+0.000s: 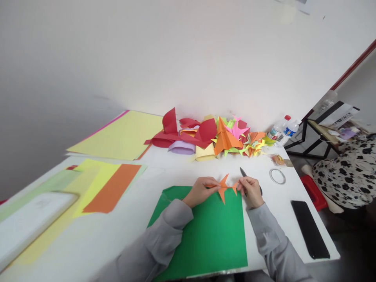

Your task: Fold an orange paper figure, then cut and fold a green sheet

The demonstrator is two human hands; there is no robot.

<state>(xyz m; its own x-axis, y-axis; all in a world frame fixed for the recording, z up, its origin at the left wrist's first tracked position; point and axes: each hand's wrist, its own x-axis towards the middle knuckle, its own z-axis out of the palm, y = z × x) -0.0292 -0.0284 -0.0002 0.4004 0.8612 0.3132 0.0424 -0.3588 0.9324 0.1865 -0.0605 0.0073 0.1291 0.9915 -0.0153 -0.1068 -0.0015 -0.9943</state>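
A small folded orange paper plane is stretched between my two hands above the green sheet. My left hand pinches one end of it, with the fingers closed. At the opposite end, by the small tail fins, my right hand has its fingertips closed on the paper. A dark pointed tool lies on the table under my right hand. Most of it is hidden, so I cannot tell its exact kind.
Folded paper pieces, including a large orange plane, are heaped by the wall. Coloured sheets lie left. To the right are a tape roll, a black phone and two bottles. A person sits beyond the table edge.
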